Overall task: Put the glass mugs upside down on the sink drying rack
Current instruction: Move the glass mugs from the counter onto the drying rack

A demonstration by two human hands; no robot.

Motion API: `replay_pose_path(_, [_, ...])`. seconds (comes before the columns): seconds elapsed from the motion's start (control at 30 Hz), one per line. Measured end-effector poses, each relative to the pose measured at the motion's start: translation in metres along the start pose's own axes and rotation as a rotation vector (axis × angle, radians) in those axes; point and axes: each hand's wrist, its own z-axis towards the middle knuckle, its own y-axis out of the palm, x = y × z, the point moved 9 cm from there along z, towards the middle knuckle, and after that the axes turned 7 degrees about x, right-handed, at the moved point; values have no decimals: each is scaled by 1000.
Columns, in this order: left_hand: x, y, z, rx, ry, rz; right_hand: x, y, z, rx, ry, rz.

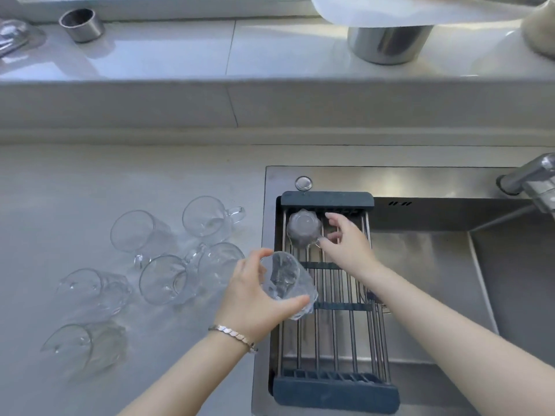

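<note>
A metal drying rack (333, 334) with dark end caps spans the left part of the sink. One glass mug (303, 228) stands upside down at the rack's far end. My right hand (345, 244) is beside it with fingers spread, fingertips at its handle. My left hand (255, 295) grips a second glass mug (288, 283), tilted, over the rack's left edge. Several more glass mugs lie on their sides on the counter to the left, such as one (207, 219) nearest the sink and one (87, 346) at the front.
The steel sink basin (435, 265) opens to the right of the rack, with a faucet (528, 178) at the far right. On the raised ledge behind stand a small steel cup (81, 24) and a larger steel pot (387, 43).
</note>
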Motion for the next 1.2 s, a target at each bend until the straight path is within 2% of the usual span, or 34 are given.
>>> replay_pose_path(0.1, [-6, 17, 8, -71, -277, -350, -7, -3, -58, -364, -91, 196])
replay_pose_path(0.13, [-6, 29, 9, -110, -365, -486, -11, -5, -76, -428, -104, 218])
replay_pose_path(0.2, [2, 53, 11, -200, -464, -601, -14, -17, -91, -362, -105, 289])
replay_pose_path(0.3, [21, 86, 17, -394, -463, -572, -17, -51, -84, -40, -119, 341])
replay_pose_path(0.37, [26, 92, 34, -402, -353, -353, -12, -67, -73, 91, -103, 215])
replay_pose_path(0.47, [40, 76, 72, -133, 146, 313, 7, -78, -47, 199, -31, -176])
replay_pose_path(0.5, [46, 78, 78, -101, 319, 500, 12, -77, -37, 203, -6, -299])
replay_pose_path(0.57, [44, 96, 85, -161, 553, 779, 18, -70, -17, 189, 28, -485])
replay_pose_path(0.6, [37, 103, 89, -195, 586, 856, 20, -64, -7, 179, 40, -551])
replay_pose_path(0.73, [31, 109, 99, -171, 627, 884, 25, -34, 26, 114, 47, -792])
replay_pose_path(0.8, [32, 108, 100, -149, 632, 866, 25, -24, 33, 116, 41, -826])
replay_pose_path(0.9, [29, 109, 102, -149, 618, 863, 25, -24, 27, 212, 42, -697])
replay_pose_path(1.0, [30, 109, 98, -184, 551, 870, 27, -31, 7, 305, 51, -390])
replay_pose_path(1.1, [39, 91, 78, -195, 490, 722, 17, -26, -19, 258, -47, -357])
replay_pose_path(1.2, [64, 30, 37, 89, 677, 537, -2, 0, -47, 94, -181, -308])
